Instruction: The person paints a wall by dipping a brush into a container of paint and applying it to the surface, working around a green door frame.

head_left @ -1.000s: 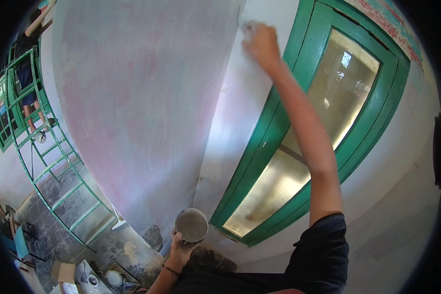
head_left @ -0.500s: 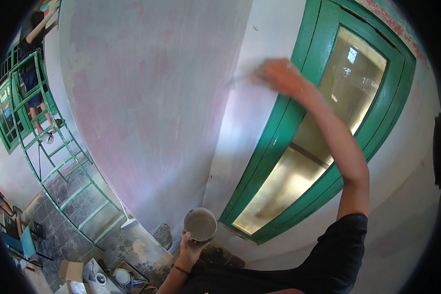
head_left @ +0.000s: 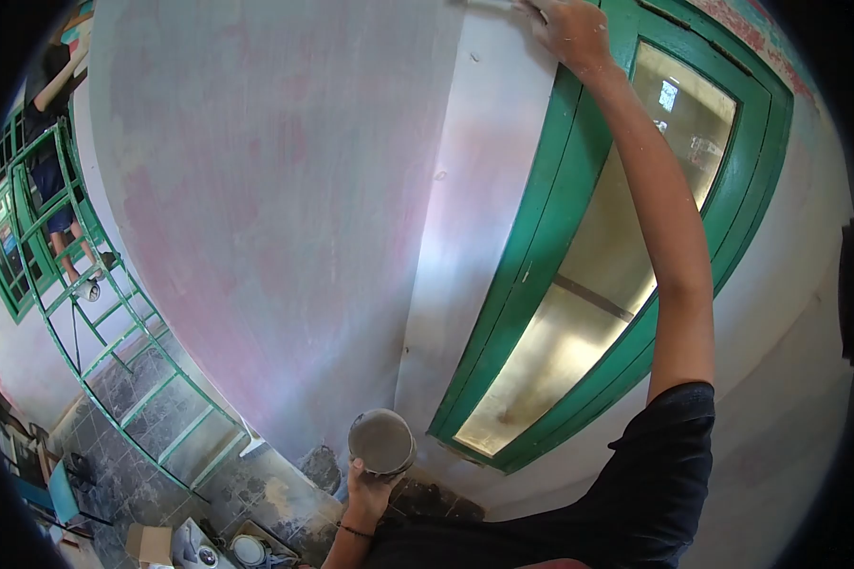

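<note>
My left hand (head_left: 372, 491) is closed around the lower side of a small round paint pot (head_left: 381, 444), whose inside looks coated in grey. High up by the green frame, my right hand (head_left: 571, 36) grips what looks like a paintbrush (head_left: 491, 5). The brush points left toward the corner strip of wall, and its far end is cut off by the top edge of the view. Pale specks dot my right hand and forearm. To the left is a wall (head_left: 285, 190) with streaky grey-white paint over pinkish patches.
A green-framed glazed door or window (head_left: 579, 284) stands behind my right arm. At left, another person (head_left: 52, 142) stands on a green metal ladder (head_left: 147, 379). Below are a cardboard box (head_left: 150, 543), a white plate-like item (head_left: 249, 550) and a blue chair (head_left: 64, 493) on the tiled floor.
My right hand has risen along the wall strip with the brush, from beside the green frame's middle to the view's top. The pot stays in my left hand, and the view has shifted slightly.
</note>
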`<state>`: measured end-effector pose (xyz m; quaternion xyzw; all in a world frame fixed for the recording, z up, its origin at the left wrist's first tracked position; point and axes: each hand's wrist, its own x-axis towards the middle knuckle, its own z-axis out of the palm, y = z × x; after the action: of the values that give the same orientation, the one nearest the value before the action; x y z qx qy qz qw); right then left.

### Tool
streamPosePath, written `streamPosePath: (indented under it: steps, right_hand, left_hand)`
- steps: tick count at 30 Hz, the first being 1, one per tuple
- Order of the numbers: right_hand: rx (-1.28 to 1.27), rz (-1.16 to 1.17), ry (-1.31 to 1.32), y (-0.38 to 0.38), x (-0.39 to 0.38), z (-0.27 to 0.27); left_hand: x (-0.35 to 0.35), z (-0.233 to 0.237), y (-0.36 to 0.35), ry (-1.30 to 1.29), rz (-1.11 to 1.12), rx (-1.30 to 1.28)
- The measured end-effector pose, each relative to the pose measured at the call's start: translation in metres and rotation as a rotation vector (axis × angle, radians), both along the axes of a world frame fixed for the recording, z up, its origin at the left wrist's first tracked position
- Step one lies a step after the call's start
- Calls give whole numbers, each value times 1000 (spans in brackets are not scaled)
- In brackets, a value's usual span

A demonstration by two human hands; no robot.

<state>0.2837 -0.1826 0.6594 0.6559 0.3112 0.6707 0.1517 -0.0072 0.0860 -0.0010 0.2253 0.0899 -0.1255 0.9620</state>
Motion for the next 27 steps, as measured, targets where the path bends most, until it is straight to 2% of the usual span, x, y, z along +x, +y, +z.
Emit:
streamPosePath:
  steps: [1,4,6,7,8,9,12,15,18,23,27]
  right_hand:
    - [101,63,-28,-3,5,-4]
    - [260,-132,-15,-2,15,-39]
    - [54,31,75,-4,37,-75]
    - [43,-124,152,-6,57,-103]
    - [-46,-129,106,-5,67,-132]
    - [-13,-236,177,6,53,-159]
    - [-67,-150,215,1,37,-219]
    - [-252,-201,287,-13,25,-257]
    - [-310,-346,437,-21,9,-236]
    - [-286,-180,529,-11,-33,-134]
    - [-253,-29,509,8,-12,-75]
  left_hand:
    - [1,2,0,-19,-4,3]
    - [3,3,-3,-53,-16,2]
    - [3,-3,-4,-43,-24,-2]
    - [2,-4,-4,-36,-33,-2]
    - [2,-6,-4,-32,-40,-3]
    - [2,-7,-4,-28,-45,-4]
    - [-1,-5,-5,-23,-42,-12]
    - [-1,1,-5,-18,-51,-23]
    - [-2,12,-6,-56,-50,96]
    - [4,-2,-4,-24,-35,75]
    - [8,-6,-3,-50,-8,46]
